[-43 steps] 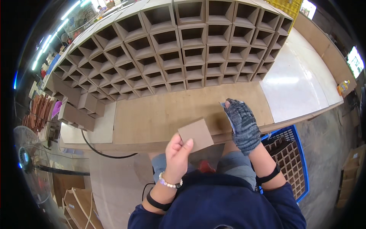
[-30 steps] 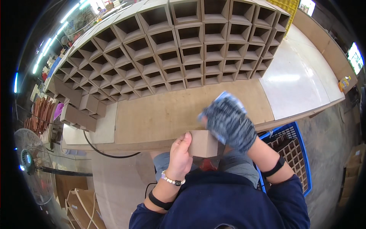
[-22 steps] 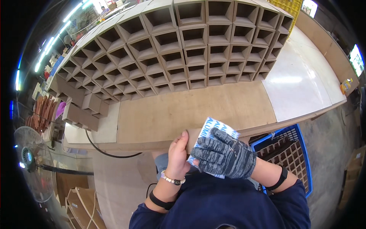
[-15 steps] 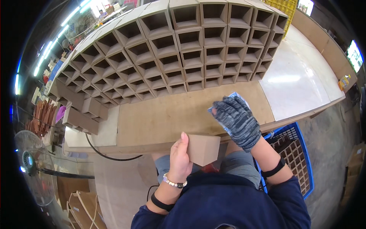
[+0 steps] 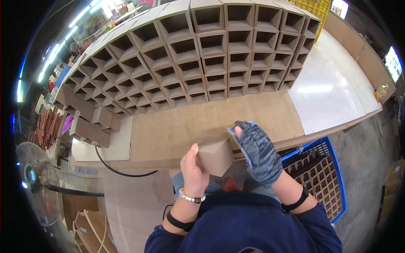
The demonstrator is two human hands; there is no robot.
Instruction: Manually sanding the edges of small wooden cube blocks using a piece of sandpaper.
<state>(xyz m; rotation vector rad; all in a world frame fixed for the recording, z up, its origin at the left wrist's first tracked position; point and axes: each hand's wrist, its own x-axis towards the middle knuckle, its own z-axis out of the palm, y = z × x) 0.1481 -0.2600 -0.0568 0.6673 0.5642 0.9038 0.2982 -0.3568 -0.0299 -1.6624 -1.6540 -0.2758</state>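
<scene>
My bare left hand (image 5: 195, 172) grips a small brown fibreboard box (image 5: 216, 157) at the table's front edge, thumb up along its side. The box is tilted, with a corner toward me; the fingers beneath it are hidden. Just right of the box is my right hand (image 5: 260, 154), in a grey-and-black knitted glove with the thumb tip bare. It is closed on a thin sheet with a blue-and-white printed back (image 5: 241, 147), which lies along the palm. A narrow gap shows between sheet and box.
Stacked rows of open-fronted brown boxes (image 5: 214, 63) line the far side of the table (image 5: 177, 122). Several loose boxes (image 5: 90, 131) lie at the left end, near a black cable (image 5: 116, 169). A blue crate (image 5: 340, 185) with gridded pieces stands below right; a fan (image 5: 31, 175) is at left.
My right hand has come down and left toward the box with the sheet, its thumb now in sight. My left hand has shifted the box slightly left and up, turning it.
</scene>
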